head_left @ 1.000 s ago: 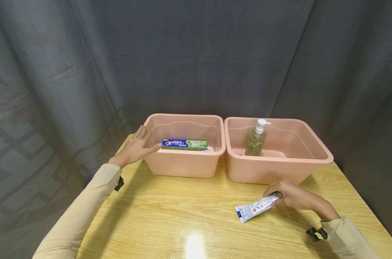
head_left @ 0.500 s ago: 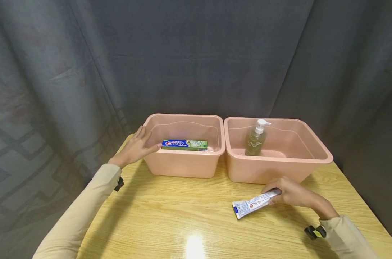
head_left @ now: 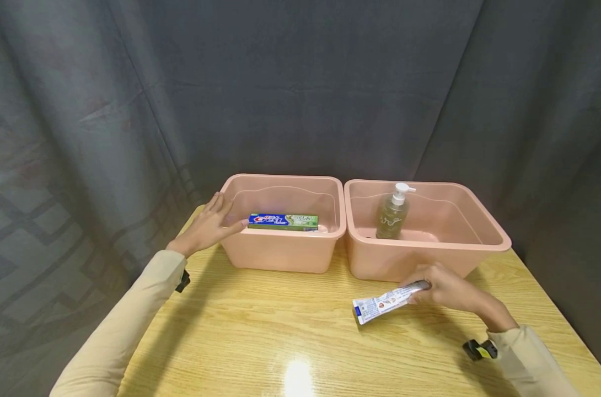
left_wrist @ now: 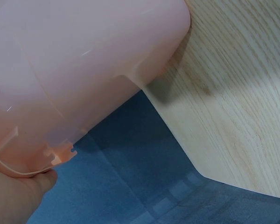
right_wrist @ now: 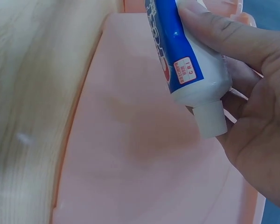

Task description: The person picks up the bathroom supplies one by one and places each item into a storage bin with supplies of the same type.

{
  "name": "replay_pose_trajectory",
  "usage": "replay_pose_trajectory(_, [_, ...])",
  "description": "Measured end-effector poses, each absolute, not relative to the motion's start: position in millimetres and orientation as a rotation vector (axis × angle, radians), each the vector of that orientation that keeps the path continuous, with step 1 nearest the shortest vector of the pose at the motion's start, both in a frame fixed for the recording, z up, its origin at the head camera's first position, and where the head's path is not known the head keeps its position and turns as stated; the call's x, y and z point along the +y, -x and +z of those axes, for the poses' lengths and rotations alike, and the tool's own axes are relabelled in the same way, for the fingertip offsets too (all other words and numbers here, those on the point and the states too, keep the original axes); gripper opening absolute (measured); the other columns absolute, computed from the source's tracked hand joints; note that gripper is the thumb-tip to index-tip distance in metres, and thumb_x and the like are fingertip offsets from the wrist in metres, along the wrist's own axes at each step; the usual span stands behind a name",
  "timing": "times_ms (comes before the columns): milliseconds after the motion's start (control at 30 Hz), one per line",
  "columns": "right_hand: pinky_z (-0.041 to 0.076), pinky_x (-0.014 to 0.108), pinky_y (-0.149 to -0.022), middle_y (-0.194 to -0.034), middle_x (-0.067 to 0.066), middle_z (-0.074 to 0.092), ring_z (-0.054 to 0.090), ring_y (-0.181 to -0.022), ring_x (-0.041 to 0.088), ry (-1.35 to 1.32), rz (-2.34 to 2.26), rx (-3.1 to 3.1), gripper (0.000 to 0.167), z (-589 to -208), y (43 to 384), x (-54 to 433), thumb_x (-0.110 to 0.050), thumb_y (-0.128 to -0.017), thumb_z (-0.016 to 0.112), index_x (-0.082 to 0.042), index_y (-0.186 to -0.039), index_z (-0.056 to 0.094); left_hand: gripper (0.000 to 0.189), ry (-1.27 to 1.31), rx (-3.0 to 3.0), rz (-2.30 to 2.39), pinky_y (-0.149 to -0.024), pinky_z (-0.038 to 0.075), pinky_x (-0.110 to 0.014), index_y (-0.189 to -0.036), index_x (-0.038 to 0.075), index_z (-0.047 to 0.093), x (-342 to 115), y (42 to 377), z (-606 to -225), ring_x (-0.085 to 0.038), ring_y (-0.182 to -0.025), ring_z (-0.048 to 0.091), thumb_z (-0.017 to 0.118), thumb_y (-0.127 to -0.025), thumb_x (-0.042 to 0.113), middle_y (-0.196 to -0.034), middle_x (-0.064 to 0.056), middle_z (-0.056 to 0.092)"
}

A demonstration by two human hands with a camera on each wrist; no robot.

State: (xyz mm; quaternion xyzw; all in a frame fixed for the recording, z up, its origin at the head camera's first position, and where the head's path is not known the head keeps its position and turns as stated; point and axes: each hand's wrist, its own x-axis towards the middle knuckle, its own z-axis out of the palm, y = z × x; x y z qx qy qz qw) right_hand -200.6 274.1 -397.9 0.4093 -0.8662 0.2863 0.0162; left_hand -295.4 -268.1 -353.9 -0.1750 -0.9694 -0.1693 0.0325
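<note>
In the head view, my left hand (head_left: 203, 227) rests on the left corner of the left pink bin (head_left: 280, 251), thumb stretched over its front rim and fingers along its side. Inside that bin lies a blue and green toothpaste box (head_left: 283, 221). My right hand (head_left: 441, 289) grips a toothpaste tube (head_left: 387, 303) near its cap end, above the table in front of the right pink bin (head_left: 424, 262). The right wrist view shows the tube's blue face and white cap (right_wrist: 211, 119), thumb on one side. Part of the left hand (left_wrist: 18, 196) shows at the bin's rim in the left wrist view.
A pump bottle (head_left: 392, 216) of greenish liquid with a white pump head stands in the right bin. The two bins sit side by side at the back of the wooden table (head_left: 261, 325). Behind them hangs a dark grey curtain (head_left: 290, 99).
My right hand has moved a little away from me toward the right bin, carrying the toothpaste tube up and slightly left. The left hand and both bins have stayed in place.
</note>
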Motion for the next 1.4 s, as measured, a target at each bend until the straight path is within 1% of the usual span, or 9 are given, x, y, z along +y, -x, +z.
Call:
replay_pose_trajectory(300, [0.05, 0.026, -0.064, -0.09, -0.01, 0.071, 0.058, -0.078, 0.005, -1.254, 0.864, -2.677, 0.027, -392, 203, 270, -0.017, -0.074, 0.086, -0.011, -0.099, 0.079, 0.096, 0.523, -2.98, -0.527, -0.112, 0.015, -0.066, -0.156, 0.002, 0.022, -267, 295, -354, -0.034, -0.15, -0.006, 0.044, -0.092, 0.071, -0.161, -0.026, 0.0])
replay_pose_trajectory(733, [0.052, 0.026, -0.063, -0.09, -0.008, 0.071, 0.06, -0.076, 0.004, -1.263, 0.864, -2.617, 0.026, -387, 205, 268, -0.017, -0.075, 0.086, -0.01, -0.099, 0.079, 0.094, 0.532, -2.979, -0.537, -0.112, 0.014, -0.066, -0.156, 0.001, 0.021, -267, 294, -354, -0.036, -0.149, -0.006, 0.047, -0.094, 0.067, -0.161, -0.027, 0.0])
replay_pose_trajectory(867, [0.052, 0.025, -0.061, -0.089, -0.007, 0.071, 0.061, -0.075, 0.004, -1.257, 0.89, -2.597, 0.026, -384, 205, 266, -0.015, -0.075, 0.086, -0.009, -0.099, 0.079, 0.093, 0.541, -2.985, -0.521, -0.112, 0.014, -0.066, -0.156, 0.0, 0.02, -267, 294, -353, -0.036, -0.149, -0.007, 0.046, -0.095, 0.066, -0.161, -0.028, -0.001])
replay_pose_trajectory(1133, [0.052, 0.025, -0.062, -0.092, -0.005, 0.072, 0.062, -0.077, 0.006, -1.249, 0.894, -2.577, 0.026, -379, 206, 262, -0.014, -0.076, 0.085, -0.008, -0.101, 0.078, 0.094, 0.541, -2.99, -0.51, -0.113, 0.013, -0.065, -0.156, 0.001, 0.019, -268, 295, -353, -0.036, -0.149, -0.008, 0.044, -0.094, 0.068, -0.161, -0.028, -0.001])
replay_pose_trajectory(1200, [0.052, 0.025, -0.063, -0.092, -0.005, 0.072, 0.063, -0.078, 0.006, -1.239, 0.904, -2.587, 0.026, -379, 206, 262, -0.013, -0.076, 0.085, -0.009, -0.101, 0.078, 0.095, 0.538, -2.991, -0.508, -0.113, 0.013, -0.065, -0.156, 0.001, 0.019, -268, 295, -353, -0.036, -0.149, -0.007, 0.043, -0.094, 0.068, -0.161, -0.028, -0.001])
replay_pose_trajectory(1400, [0.052, 0.025, -0.06, -0.09, -0.01, 0.071, 0.061, -0.073, 0.005, -1.189, 0.952, -2.64, 0.025, -376, 206, 263, -0.007, -0.076, 0.084, -0.011, -0.1, 0.079, 0.096, 0.543, -2.991, -0.504, -0.113, 0.013, -0.064, -0.156, 0.0, 0.019, -268, 294, -353, -0.037, -0.149, -0.007, 0.043, -0.094, 0.069, -0.16, -0.028, -0.002])
